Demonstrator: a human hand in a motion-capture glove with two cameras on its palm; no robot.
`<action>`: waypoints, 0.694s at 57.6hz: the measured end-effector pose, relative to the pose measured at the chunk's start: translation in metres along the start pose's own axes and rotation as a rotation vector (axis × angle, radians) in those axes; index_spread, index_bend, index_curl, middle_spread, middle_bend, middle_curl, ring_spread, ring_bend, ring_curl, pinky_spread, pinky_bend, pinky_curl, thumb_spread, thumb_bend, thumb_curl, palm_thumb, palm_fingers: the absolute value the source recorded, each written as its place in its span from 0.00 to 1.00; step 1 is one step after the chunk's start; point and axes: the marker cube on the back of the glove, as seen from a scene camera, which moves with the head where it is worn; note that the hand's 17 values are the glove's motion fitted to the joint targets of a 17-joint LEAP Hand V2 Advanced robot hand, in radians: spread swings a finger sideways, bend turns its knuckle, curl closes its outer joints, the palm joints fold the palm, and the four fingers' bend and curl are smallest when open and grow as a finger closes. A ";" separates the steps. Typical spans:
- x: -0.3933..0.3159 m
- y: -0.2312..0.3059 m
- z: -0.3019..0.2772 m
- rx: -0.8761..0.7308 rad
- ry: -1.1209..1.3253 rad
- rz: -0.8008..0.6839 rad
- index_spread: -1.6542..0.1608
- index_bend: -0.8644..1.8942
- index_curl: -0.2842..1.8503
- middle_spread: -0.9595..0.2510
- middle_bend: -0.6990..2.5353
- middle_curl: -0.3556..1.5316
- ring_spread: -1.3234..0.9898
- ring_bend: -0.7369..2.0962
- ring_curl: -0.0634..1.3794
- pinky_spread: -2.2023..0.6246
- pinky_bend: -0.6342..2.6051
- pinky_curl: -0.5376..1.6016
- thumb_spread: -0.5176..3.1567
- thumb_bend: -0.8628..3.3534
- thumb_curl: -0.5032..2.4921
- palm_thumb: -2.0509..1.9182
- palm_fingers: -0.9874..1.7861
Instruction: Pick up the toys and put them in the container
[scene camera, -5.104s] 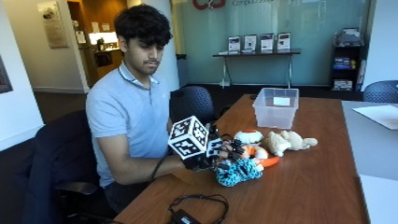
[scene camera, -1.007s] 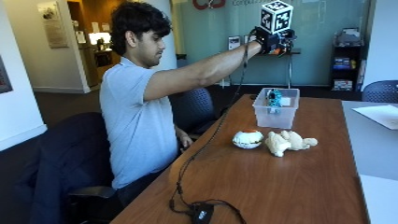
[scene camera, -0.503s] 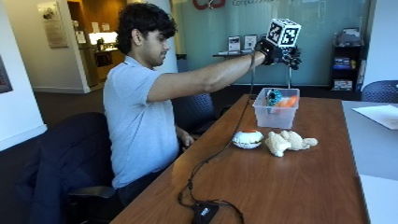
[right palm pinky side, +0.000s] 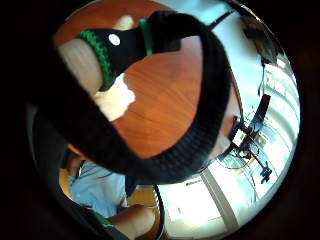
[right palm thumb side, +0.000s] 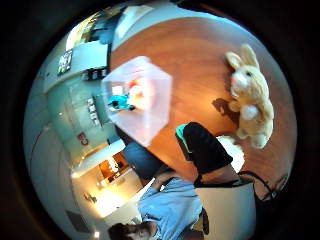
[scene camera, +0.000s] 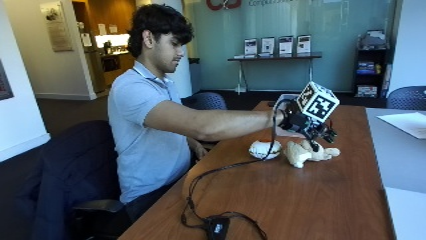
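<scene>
An office room with a teal glass wall (scene camera: 293, 30) at the back holds a long wooden tabletop (scene camera: 299, 200), and a person in a light blue polo shirt (scene camera: 143, 135) sits at its left edge, right arm stretched out across the wood.

Left of the toys, the white round plush toy (scene camera: 264, 148) sits on the tabletop close to the person's forearm. Just beside it to the right lies the tan rabbit plush (scene camera: 307, 151), flat on the wood, its long axis running roughly across the table, with one end toward the white toy and the other toward the far side edge. In the thumb side palm view the rabbit (right palm thumb side: 250, 95) lies stretched out with its ears pointing away from the person.

The gloved right hand (scene camera: 303, 125) hovers just above the rabbit, palm turned down toward it. Whether the fingers are spread or curled cannot be told from any view, and nothing can be seen gripped in the hand.

Behind the hand, farther along the tabletop, stands the clear plastic container (right palm thumb side: 137, 97), mostly hidden in the outside view. The thumb side palm view shows a teal toy (right palm thumb side: 120, 102) and an orange and white toy (right palm thumb side: 140, 92) lying inside it.
</scene>
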 end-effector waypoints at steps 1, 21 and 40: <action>0.004 -0.001 0.006 -0.005 0.012 0.006 0.74 0.36 0.25 0.83 0.24 0.33 0.58 0.32 0.25 0.80 0.57 0.43 0.52 0.20 0.27 0.52 0.27; 0.014 -0.025 0.070 0.097 0.135 -0.048 0.74 0.32 0.20 0.84 0.25 0.29 0.56 0.46 0.30 0.71 0.66 0.45 0.58 0.25 0.29 0.60 0.39; 0.026 -0.038 0.067 0.367 -0.046 -0.109 0.74 0.46 0.27 0.81 0.29 0.31 0.47 0.61 0.43 0.67 0.61 0.43 0.52 0.31 0.37 0.72 0.61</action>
